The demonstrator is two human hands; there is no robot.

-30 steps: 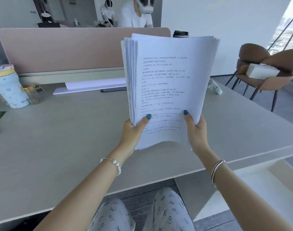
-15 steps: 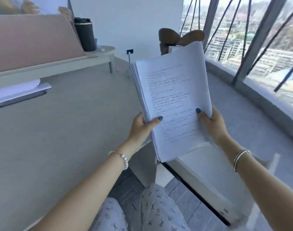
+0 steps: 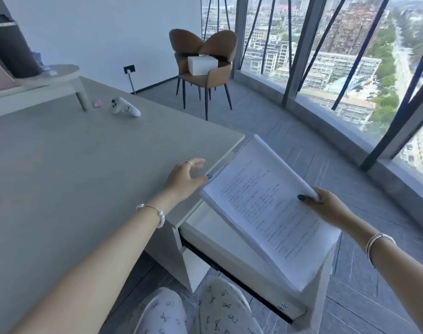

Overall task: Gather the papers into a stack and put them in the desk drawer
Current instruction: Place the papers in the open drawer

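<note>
A thick stack of printed white papers (image 3: 265,208) hangs tilted over the open white desk drawer (image 3: 232,251), which sticks out from the right end of the grey desk (image 3: 73,165). My right hand (image 3: 326,206) grips the stack's right edge, thumb on top. My left hand (image 3: 185,177) hovers over the desk's corner with fingers spread, its thumb tip just at the stack's left edge and nothing in its grasp. The papers hide much of the drawer's inside.
A white controller (image 3: 125,107) lies far back on the desk beside a raised shelf (image 3: 49,78) with a black cylinder (image 3: 9,47). A brown chair (image 3: 204,61) holding a white box (image 3: 202,65) stands by the glass wall. My knees sit below the drawer.
My view has swung right and down. The stack went from upright in both hands to tilted low over the open drawer; my left hand has let go.
</note>
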